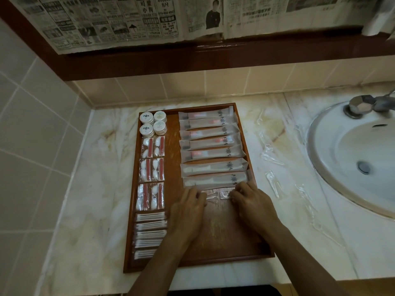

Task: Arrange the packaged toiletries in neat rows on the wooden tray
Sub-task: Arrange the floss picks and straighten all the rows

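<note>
- now both hands are down on the wooden tray (254,167), working one clear packet (218,194) that lies just below the right-hand column of long sachets (211,149).
- left hand (188,207) has its fingertips curled onto the packet's left end, pinching it by the look of it; right hand (251,201) does the same at the right end.
- this packet looks feather-light, thin and crinkly, so it will slide on the polished wood and buckle if pushed from the middle.
- best hold, i'd say, is at the two sealed ends, square to the sachet above.
- left column looks set: round soaps (152,123), cotton packs (152,173), swab packs (149,233).
- more loose clear wrappers (272,181) lie on the table (284,227) between tray and sink (342,189).
</note>
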